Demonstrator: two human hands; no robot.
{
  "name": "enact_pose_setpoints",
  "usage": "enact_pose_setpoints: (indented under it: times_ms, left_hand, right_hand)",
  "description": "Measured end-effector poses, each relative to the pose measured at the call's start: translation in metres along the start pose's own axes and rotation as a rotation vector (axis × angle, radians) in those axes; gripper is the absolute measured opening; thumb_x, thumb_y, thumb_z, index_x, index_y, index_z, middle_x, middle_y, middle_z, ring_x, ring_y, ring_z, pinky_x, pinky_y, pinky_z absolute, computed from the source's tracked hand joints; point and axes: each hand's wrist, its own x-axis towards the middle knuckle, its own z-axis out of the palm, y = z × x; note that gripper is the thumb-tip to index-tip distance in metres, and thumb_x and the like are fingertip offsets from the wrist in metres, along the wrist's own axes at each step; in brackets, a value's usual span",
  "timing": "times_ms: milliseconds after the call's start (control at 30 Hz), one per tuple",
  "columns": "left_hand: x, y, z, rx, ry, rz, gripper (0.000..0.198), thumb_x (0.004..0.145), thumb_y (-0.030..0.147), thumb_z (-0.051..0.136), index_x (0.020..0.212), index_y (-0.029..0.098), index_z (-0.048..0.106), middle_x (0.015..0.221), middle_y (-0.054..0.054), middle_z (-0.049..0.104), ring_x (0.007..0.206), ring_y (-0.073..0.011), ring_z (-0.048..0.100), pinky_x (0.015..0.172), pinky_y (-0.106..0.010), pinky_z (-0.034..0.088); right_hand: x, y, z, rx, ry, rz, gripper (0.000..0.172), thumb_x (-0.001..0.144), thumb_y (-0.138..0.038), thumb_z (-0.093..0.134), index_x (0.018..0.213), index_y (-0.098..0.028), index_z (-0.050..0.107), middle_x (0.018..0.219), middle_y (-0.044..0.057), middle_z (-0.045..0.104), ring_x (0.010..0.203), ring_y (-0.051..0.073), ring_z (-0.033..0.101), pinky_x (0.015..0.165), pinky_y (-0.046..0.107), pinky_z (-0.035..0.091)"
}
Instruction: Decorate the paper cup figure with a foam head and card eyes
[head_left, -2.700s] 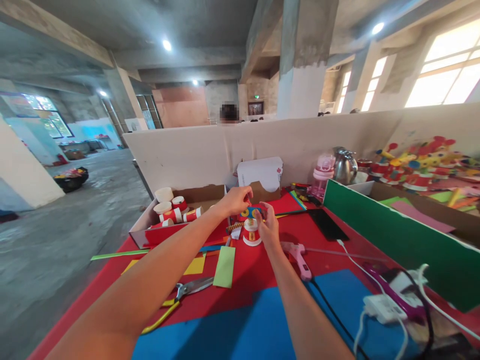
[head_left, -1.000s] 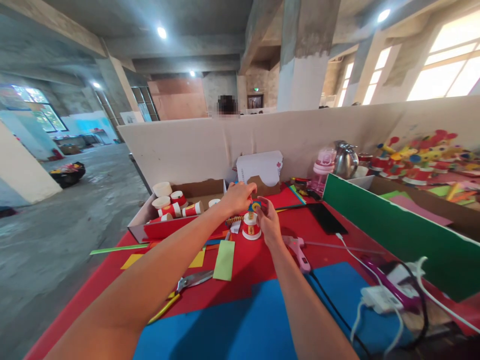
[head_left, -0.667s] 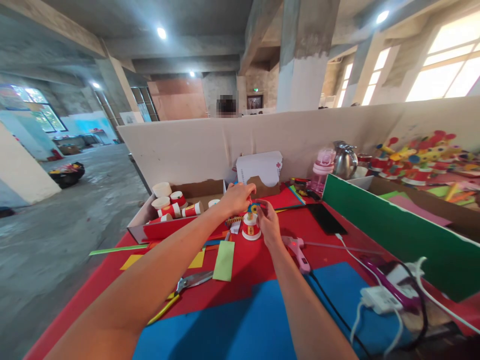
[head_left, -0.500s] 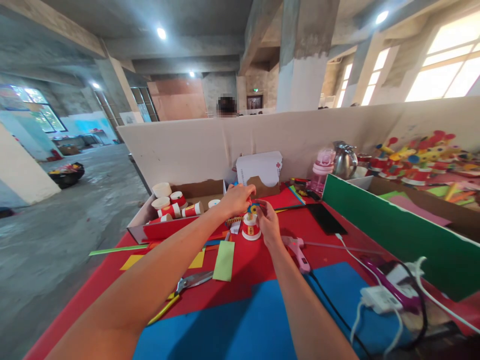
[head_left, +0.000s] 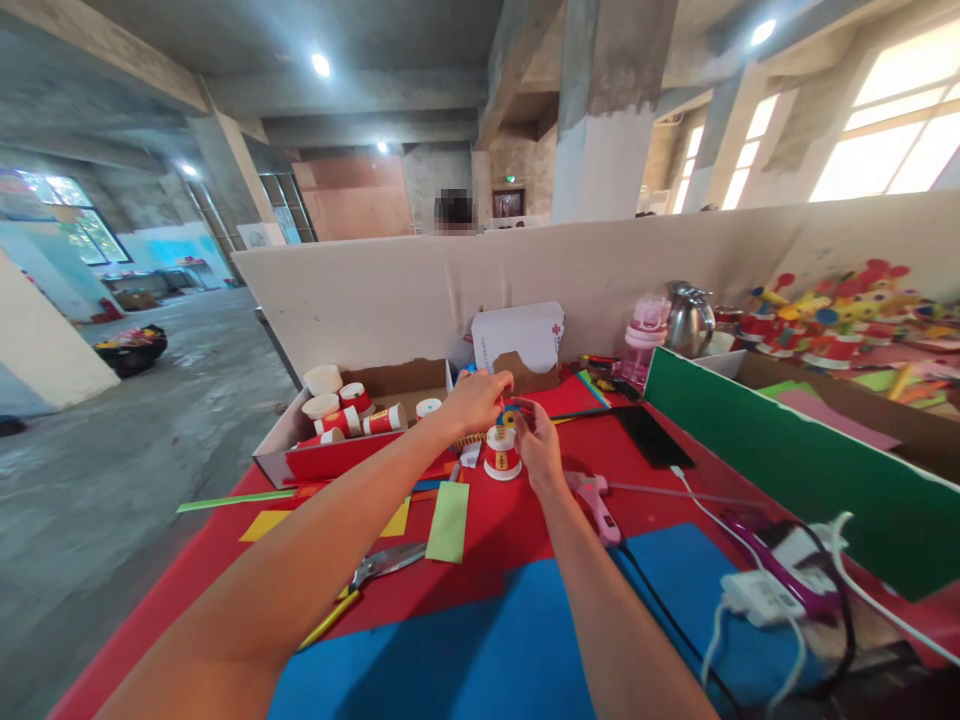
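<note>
A red and white paper cup (head_left: 502,456) stands upside down on the red table. Above it is a small blue and yellow paper figure (head_left: 509,418) with a coiled paper neck. My left hand (head_left: 480,397) reaches in over the top of the figure, fingers pinched near a small red bit. From the right, my right hand (head_left: 537,437) grips the figure's blue and yellow part between thumb and fingers. A springy folded paper strip (head_left: 472,439) lies left of the cup, partly behind my left wrist.
A box (head_left: 322,462) of paper cups stands at left. Scissors (head_left: 386,562), a green paper (head_left: 448,522), a pink glue gun (head_left: 596,505) and a phone (head_left: 654,438) lie around. The green-sided box (head_left: 780,480), cables and a power strip are at right.
My left fingers have shifted very slightly around the top of the figure. Otherwise the hands and the cup stay in place.
</note>
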Motion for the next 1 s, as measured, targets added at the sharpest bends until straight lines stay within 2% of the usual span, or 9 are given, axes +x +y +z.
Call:
enact_pose_setpoints:
  times_ms: [433,767,1000]
  left_hand:
    - [0.0045,0.0011,-0.0023,-0.003,-0.010,-0.002,0.028,0.074,0.013,0.048,0.100,0.020,0.054,0.086,-0.003,0.068,0.088,-0.0214,0.061,0.079,-0.034,0.041]
    - [0.0057,0.0022,-0.0016,0.000,-0.009,0.009,0.029,0.074,0.012,0.050,0.101,0.019,0.055,0.083,-0.004,0.069,0.088,-0.0219,0.062,0.078,-0.032,0.042]
    - [0.0055,-0.0035,-0.0055,-0.073,0.012,0.004,0.034,0.071,0.012,0.054,0.105,0.020,0.055,0.092,-0.003,0.069,0.090,-0.0199,0.062,0.075,-0.028,0.044]
  right_hand:
    - [0.0008,0.0015,-0.0016,0.020,-0.014,0.044,0.029,0.078,-0.036,0.051,0.102,-0.021,0.058,0.061,-0.003,0.055,0.047,0.012,0.046,0.042,0.023,0.034]
    - [0.0014,0.0006,-0.0027,-0.017,0.000,0.023,0.032,0.078,-0.036,0.051,0.105,-0.021,0.058,0.067,-0.001,0.060,0.054,0.014,0.053,0.045,0.024,0.038]
    - [0.0025,-0.0038,-0.0063,-0.033,0.039,0.022,0.036,0.077,-0.045,0.055,0.103,-0.021,0.059,0.073,0.001,0.063,0.063,0.016,0.057,0.050,0.025,0.041]
